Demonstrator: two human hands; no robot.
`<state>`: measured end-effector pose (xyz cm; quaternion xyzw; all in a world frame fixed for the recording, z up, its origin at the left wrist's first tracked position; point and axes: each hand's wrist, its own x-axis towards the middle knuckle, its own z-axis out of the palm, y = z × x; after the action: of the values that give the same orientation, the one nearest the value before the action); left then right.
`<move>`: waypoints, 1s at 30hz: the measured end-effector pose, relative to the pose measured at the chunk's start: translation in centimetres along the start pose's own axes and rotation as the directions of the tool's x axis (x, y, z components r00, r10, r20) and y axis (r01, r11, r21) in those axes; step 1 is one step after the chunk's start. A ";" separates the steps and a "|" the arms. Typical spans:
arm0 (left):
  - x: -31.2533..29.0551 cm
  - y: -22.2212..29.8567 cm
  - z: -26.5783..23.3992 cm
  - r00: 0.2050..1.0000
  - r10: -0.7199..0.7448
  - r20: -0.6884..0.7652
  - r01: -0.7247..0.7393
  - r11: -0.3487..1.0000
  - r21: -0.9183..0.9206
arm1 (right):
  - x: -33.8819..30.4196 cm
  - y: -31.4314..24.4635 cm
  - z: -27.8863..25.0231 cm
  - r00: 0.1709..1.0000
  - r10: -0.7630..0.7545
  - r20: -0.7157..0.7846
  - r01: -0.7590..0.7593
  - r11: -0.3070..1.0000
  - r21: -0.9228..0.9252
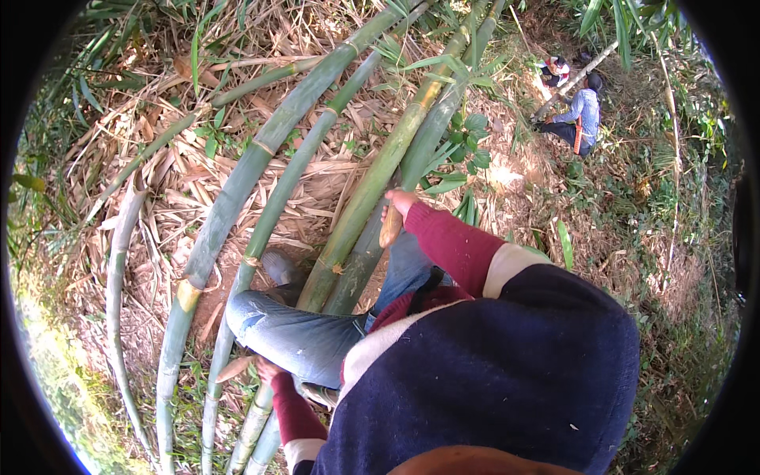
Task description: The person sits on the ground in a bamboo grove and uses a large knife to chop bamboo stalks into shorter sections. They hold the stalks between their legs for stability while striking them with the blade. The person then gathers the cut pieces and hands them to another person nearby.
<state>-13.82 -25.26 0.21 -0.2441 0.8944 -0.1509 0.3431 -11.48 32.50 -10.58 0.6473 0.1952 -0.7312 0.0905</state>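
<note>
My right hand (401, 204) is closed around a rounded wooden handle (389, 229), just above two thick green bamboo poles (366, 190) that slant beneath me. What the handle belongs to cannot be made out. Down at the lower left, beside my bent knee in blue jeans (297, 328), my left hand (269, 369) is curled, its fingers partly hidden. A brown tapered piece (235, 368) sticks out next to it, over the lower ends of the poles. My grey shoe (279, 267) rests on the ground between poles.
More bamboo poles (229, 194) run lengthwise to my left, with a thinner curved one (117, 277) farther out. Dry leaf litter (309, 194) covers the ground. At the far right, a person in a blue shirt (584, 111) and another person (554, 73) crouch near a pale pole (582, 77).
</note>
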 end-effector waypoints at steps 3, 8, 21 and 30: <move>-0.3 -1.6 14.0 0.871 0.120 -0.476 0.016 0.962 0.272 | 0.2 -5.2 -2.1 0.997 0.048 0.057 -0.046 0.998 -0.036; -4.2 2.4 8.2 0.966 -0.016 -0.258 -0.014 0.994 -0.112 | -2.3 -7.5 -6.7 0.989 0.054 0.135 -0.047 0.997 -0.056; -3.0 2.0 8.1 0.975 -0.070 -0.210 0.051 0.994 -0.093 | -10.6 -20.9 -21.6 0.947 -0.315 -0.062 0.220 0.778 -0.589; -3.4 1.4 8.8 0.969 -0.082 -0.235 0.059 0.993 -0.103 | -11.8 -25.3 -21.0 0.764 -0.646 -0.012 0.440 0.535 -0.721</move>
<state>-6.07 -23.11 -4.86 -0.2719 0.9261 -0.1484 0.2154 -0.42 62.51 3.50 0.5678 0.6525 -0.4985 0.0584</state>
